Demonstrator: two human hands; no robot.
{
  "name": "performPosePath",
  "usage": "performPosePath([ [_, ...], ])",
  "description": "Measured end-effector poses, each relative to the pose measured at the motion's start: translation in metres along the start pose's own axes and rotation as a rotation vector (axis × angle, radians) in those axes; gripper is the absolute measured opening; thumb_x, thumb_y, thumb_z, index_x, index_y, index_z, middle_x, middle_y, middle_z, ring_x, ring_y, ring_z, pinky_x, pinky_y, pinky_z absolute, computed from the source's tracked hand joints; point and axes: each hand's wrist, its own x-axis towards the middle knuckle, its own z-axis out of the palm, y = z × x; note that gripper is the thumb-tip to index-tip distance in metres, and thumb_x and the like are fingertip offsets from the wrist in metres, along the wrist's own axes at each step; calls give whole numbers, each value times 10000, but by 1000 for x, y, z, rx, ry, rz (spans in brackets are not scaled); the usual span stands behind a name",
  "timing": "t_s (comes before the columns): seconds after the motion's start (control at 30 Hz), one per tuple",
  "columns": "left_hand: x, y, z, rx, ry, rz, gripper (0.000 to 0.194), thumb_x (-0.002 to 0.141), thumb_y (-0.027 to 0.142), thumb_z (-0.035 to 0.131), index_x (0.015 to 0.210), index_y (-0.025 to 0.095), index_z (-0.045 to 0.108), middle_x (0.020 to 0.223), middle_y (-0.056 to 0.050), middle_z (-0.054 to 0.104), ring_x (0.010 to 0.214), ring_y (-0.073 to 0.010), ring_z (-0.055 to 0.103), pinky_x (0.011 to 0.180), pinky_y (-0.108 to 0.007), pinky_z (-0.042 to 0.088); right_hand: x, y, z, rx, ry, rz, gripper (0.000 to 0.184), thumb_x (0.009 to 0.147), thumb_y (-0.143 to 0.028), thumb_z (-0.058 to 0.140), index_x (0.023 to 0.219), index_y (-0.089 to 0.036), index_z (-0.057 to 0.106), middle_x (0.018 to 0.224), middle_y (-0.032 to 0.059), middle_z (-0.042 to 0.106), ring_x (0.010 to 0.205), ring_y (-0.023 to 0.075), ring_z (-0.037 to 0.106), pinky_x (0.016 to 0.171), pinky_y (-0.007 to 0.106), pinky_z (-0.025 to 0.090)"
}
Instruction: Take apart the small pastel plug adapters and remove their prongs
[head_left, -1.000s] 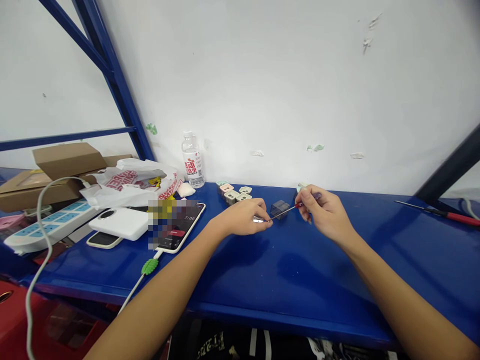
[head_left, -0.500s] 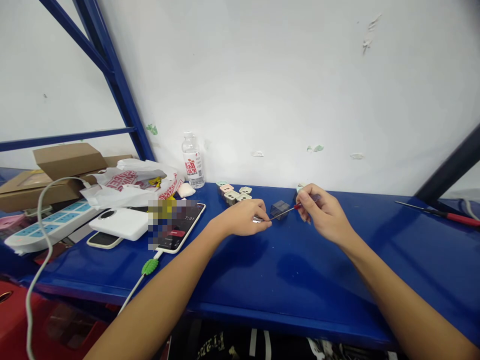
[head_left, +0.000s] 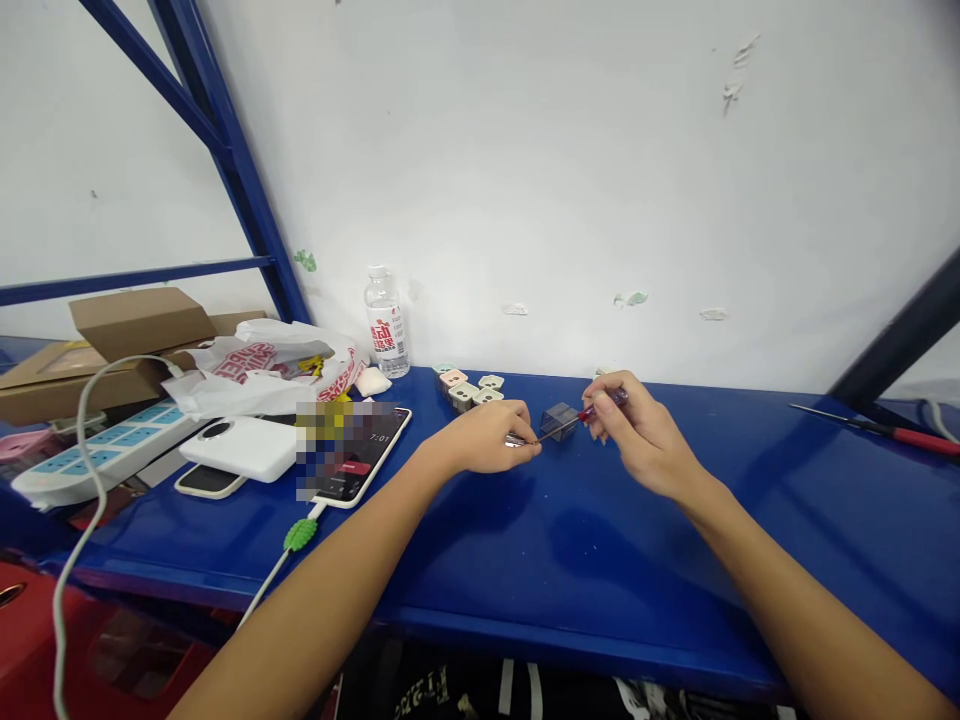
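My right hand [head_left: 637, 430] is closed around the dark reddish handle of a screwdriver [head_left: 611, 402]. Its thin metal shaft points left and down, and the tip reaches the fingers of my left hand [head_left: 499, 437]. Those fingers pinch a small shiny metal piece [head_left: 517, 440], mostly hidden, so I cannot tell its kind. Just behind the shaft, a small see-through grey box [head_left: 559, 418] sits on the blue table [head_left: 570, 580]. Beyond my left hand stands a cluster of several small pastel-topped pieces [head_left: 463, 395].
A water bottle [head_left: 386, 325] stands against the wall. To the left lie a charging phone [head_left: 367, 455], a white power bank [head_left: 240, 447], a power strip [head_left: 97, 450], a plastic bag [head_left: 262, 365] and a cardboard box [head_left: 142, 320]. A red-handled tool [head_left: 911, 436] lies at the right.
My right hand has shifted slightly left, and the screwdriver handle sits closer to my left hand, with more of it showing. The left hand has barely moved.
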Motion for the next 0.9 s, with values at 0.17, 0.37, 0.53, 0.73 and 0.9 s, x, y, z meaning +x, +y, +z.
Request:
performPosePath([
  [0.17, 0, 0, 0, -12, 6, -4, 241, 862, 330, 539, 833, 187, 732, 907, -45, 604, 768, -131, 570, 726, -243, 429, 0, -5, -1, 39, 24, -11, 190, 943, -407, 485, 1005, -227, 486, 869, 20, 581, 659, 130, 578, 583, 275, 480],
  [0.37, -1, 0, 0, -19, 13, -14, 218, 855, 311, 545, 878, 187, 724, 939, -49, 612, 823, -144, 585, 778, -248, 432, 3, -11, 5, 190, 109, -33, 218, 894, -365, 587, 1033, -216, 510, 862, 32, 615, 642, 131, 608, 572, 281, 529],
  [0.53, 1, 2, 1, -25, 2, -39, 260, 782, 372, 645, 970, 195, 676, 951, -35, 606, 862, -166, 580, 788, -262, 431, 3, -13, 8, 201, 205, -64, 218, 891, -330, 599, 1072, -226, 536, 851, 22, 624, 635, 123, 615, 570, 267, 542],
  [0.73, 2, 5, 3, -81, -21, -64, 273, 710, 240, 675, 963, 173, 596, 955, -25, 616, 858, -170, 569, 759, -255, 422, -1, -10, 15, 207, 148, -83, 227, 915, -320, 563, 1120, -229, 526, 879, 30, 626, 707, 143, 632, 640, 297, 554],
  [0.9, 2, 8, 3, -116, -43, -93, 261, 693, 231, 667, 919, 174, 548, 904, -17, 605, 793, -165, 565, 682, -249, 415, -2, -7, 18, 222, 105, -119, 211, 933, -285, 530, 1140, -247, 517, 912, 30, 608, 728, 141, 622, 648, 295, 540],
])
